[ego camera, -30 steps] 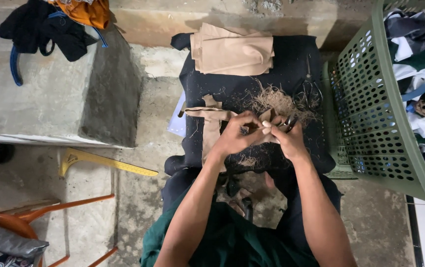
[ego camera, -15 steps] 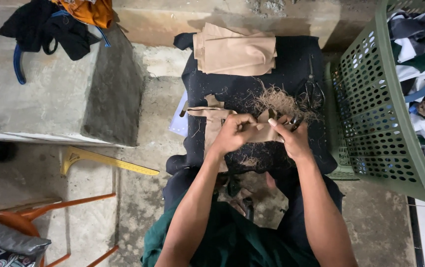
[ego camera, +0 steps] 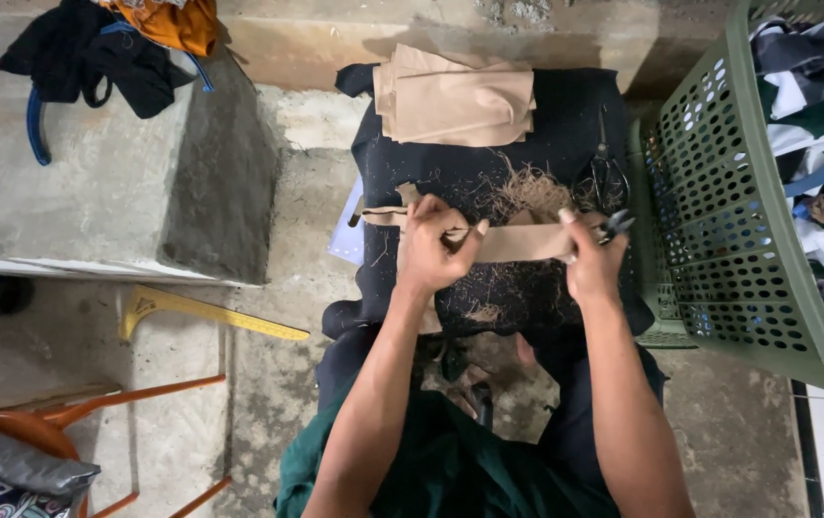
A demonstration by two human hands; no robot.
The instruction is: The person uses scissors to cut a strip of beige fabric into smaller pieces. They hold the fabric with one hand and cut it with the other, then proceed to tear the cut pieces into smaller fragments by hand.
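Since the earlier frames both hands have drawn apart: they were bunched together over one spot, and now the tan fabric strip point(ego camera: 512, 242) is stretched flat between them. Near to far: left hand point(ego camera: 434, 251) is closed, pinching the strip's left portion; right hand point(ego camera: 592, 261) grips the strip's right end and also holds small dark snips point(ego camera: 615, 226), blades pointing away. The strip lies across the dark cloth-covered work surface point(ego camera: 565, 115) just above my lap. My judgement: to do this well, keep the strip taut and level so loose threads stand clear, and keep the snip tips off the weave. Thread clippings point(ego camera: 525, 192) are heaped just beyond the strip; black scissors point(ego camera: 603, 175) lie near the right hand, so sideways reach there is tight. Further out, a stack of folded tan pieces point(ego camera: 455, 101) sits at the far edge. The green perforated basket point(ego camera: 719, 221) crowds the right border; the left side drops to a concrete step point(ego camera: 95, 211), with a yellow ruler point(ego camera: 210, 317) on the floor. Open room is mostly leftward.
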